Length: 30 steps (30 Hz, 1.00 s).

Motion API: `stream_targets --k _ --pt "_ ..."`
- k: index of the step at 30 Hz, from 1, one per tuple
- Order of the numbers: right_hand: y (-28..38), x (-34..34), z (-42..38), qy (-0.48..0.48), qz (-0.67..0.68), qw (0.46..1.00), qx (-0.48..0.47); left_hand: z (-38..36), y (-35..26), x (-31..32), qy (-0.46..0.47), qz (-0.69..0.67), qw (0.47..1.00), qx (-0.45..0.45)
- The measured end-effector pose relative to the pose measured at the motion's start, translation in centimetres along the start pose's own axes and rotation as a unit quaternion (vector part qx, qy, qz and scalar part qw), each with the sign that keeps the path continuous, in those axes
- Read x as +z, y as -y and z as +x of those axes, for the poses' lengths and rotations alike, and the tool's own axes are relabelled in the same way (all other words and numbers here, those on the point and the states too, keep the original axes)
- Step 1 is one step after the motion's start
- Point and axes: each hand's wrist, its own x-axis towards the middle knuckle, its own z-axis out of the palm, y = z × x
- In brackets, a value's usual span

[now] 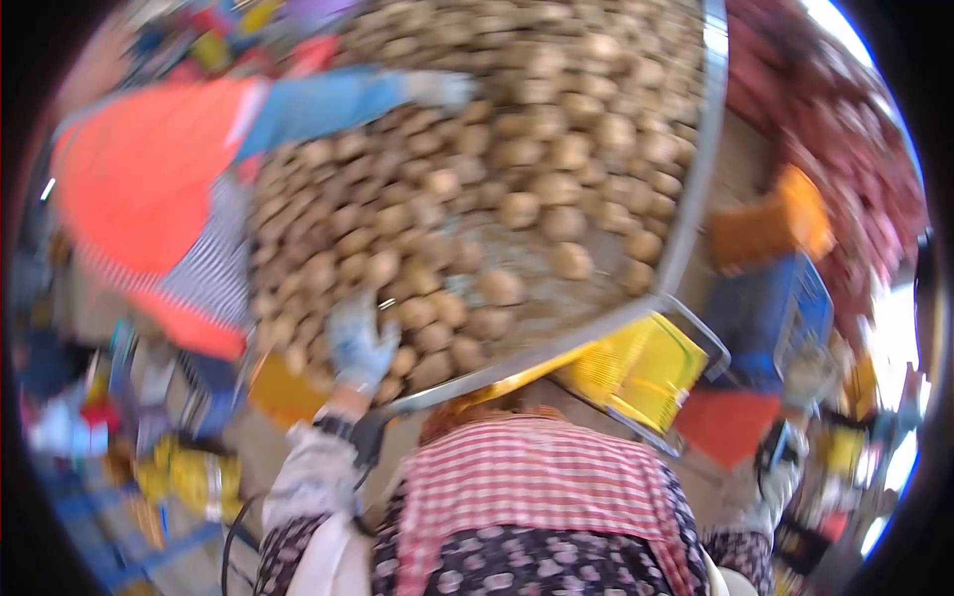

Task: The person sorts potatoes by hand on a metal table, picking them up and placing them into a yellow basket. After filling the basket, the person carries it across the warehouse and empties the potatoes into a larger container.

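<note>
Round brown produce that looks like potatoes [558, 189] covers much of a large metal-rimmed table [586, 333]. My left hand [362, 343], in a pale blue-white glove, rests on the pile at the near left with its fingers apart, and it grips nothing that I can see. Far out to the right, my right hand [810, 372], also gloved, is held low beside a blue crate [760, 323]. Motion blur smears its fingers, so what it holds, if anything, does not show. A yellow basket [636, 368] stands against the near rim, between my hands.
Across the left side leans a co-worker in an orange vest [159, 169], whose gloved hand [442, 89] reaches over the pile. An orange basket [780, 223] sits behind the blue crate. Reddish sacks [825, 129] are heaped at the far right. Yellow bags [189, 477] lie at lower left.
</note>
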Motion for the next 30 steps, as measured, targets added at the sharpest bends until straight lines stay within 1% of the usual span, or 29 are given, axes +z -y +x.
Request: stream_targets --k 1,2,3,4,5,6,7,8,9,10,11,12,13,14,15,16,17,18,19,20,21,22,24,25,26,28,29,30 --pt "-5.8 2.1 2.1 -0.076 -0.194 0.973 -0.099 -0.3 0.6 1.0 0.001 -0.010 1.000 -0.007" --pt "-11.9 4.2 2.8 -0.131 -0.385 0.890 -0.205 -0.8 0.9 1.7 -0.035 -0.001 0.999 -0.020" --pt "-17.0 4.4 3.7 0.006 -0.398 0.915 -0.062 -1.1 1.5 2.0 -0.067 -0.018 0.997 -0.014" --pt "-21.5 4.1 3.6 0.142 -0.392 0.906 0.076 -1.3 1.6 2.1 -0.085 -0.021 0.996 -0.015" --pt "-26.3 2.9 3.7 0.048 -0.563 0.825 -0.005 -1.4 2.1 2.4 -0.109 -0.038 0.993 -0.029" --pt "-31.2 2.2 3.7 -0.046 -0.707 0.700 -0.092 -1.8 2.6 2.7 -0.132 -0.058 0.989 -0.040" --pt "-36.2 3.5 2.7 0.045 -0.769 0.629 -0.103 -2.1 2.7 2.1 -0.187 -0.087 0.976 -0.072" --pt "-40.4 4.7 1.9 0.132 -0.818 0.548 -0.116 -2.6 3.2 2.2 -0.245 -0.139 0.943 -0.177" --pt "-42.8 4.8 1.6 0.224 -0.848 0.467 -0.114 -2.8 3.6 1.1 -0.286 -0.245 0.885 -0.273" --pt "-44.8 5.0 1.4 0.311 -0.867 0.376 -0.105 -3.2 4.0 0.0 -0.316 -0.345 0.804 -0.366" --pt "-47.3 5.7 1.0 0.369 -0.854 0.348 -0.115 -4.4 5.4 0.1 -0.312 -0.349 0.799 -0.376" --pt "-49.7 6.3 0.8 0.429 -0.836 0.320 -0.125 -5.6 7.2 -0.1 -0.362 -0.382 0.735 -0.427" --pt "-51.5 6.7 0.5 0.448 -0.837 0.293 -0.113 -6.3 8.2 0.0 -0.411 -0.409 0.664 -0.472" --pt "-53.0 7.0 0.3 0.467 -0.837 0.267 -0.102 -6.7 7.9 0.1 -0.412 -0.408 0.659 -0.479" --pt "-54.5 7.1 0.3 0.471 -0.836 0.263 -0.097 -6.7 6.9 -0.1 -0.333 -0.424 0.711 -0.452" --pt "-56.1 7.1 0.4 0.514 -0.817 0.248 -0.080 -6.5 5.8 -0.5 -0.252 -0.435 0.756 -0.419" --pt "-57.7 7.0 0.5 0.556 -0.796 0.232 -0.064 -5.7 3.8 -2.6 -0.137 -0.355 0.864 -0.330" --pt "-59.1 6.6 0.5 0.560 -0.794 0.229 -0.059 -5.3 2.4 -4.4 -0.016 -0.263 0.937 -0.228" --pt "-60.4 5.9 0.4 0.583 -0.786 0.203 -0.028 -6.1 2.6 -3.8 -0.016 -0.265 0.935 -0.235" --pt "-61.5 5.3 0.2 0.605 -0.776 0.176 0.002 -7.0 3.0 -2.8 -0.007 -0.130 0.975 -0.178" --pt "-62.7 5.0 -0.1 0.595 -0.790 0.147 0.034 -7.4 3.5 -2.3 0.003 0.009 0.993 -0.116" --pt "-63.7 4.9 -0.1 0.597 -0.788 0.145 0.037 -8.0 4.5 -2.2 0.003 0.008 0.993 -0.121" --pt "-65.3 5.0 -0.3 0.584 -0.805 0.099 0.029 -9.6 7.2 -2.9 -0.021 0.089 0.956 -0.280" --pt "-65.8 4.9 -0.5 0.580 -0.808 0.099 0.023 -9.8 8.2 -3.1 0.001 0.085 0.949 -0.304" --pt "-66.1 4.7 -0.5 0.582 -0.807 0.097 0.025 -9.8 8.5 -2.8 0.002 0.084 0.948 -0.307" --pt "-66.3 4.4 -0.7 0.578 -0.810 0.094 0.011 -8.2 7.3 -3.8 -0.032 -0.047 0.981 -0.184" --pt "-66.4 4.2 -0.7 0.579 -0.810 0.093 0.011 -7.4 6.0 -3.8 0.017 -0.049 0.988 -0.148" --pt "-66.3 4.1 -0.9 0.575 -0.810 0.116 0.001 -7.7 6.3 -3.2 0.017 -0.051 0.987 -0.150"
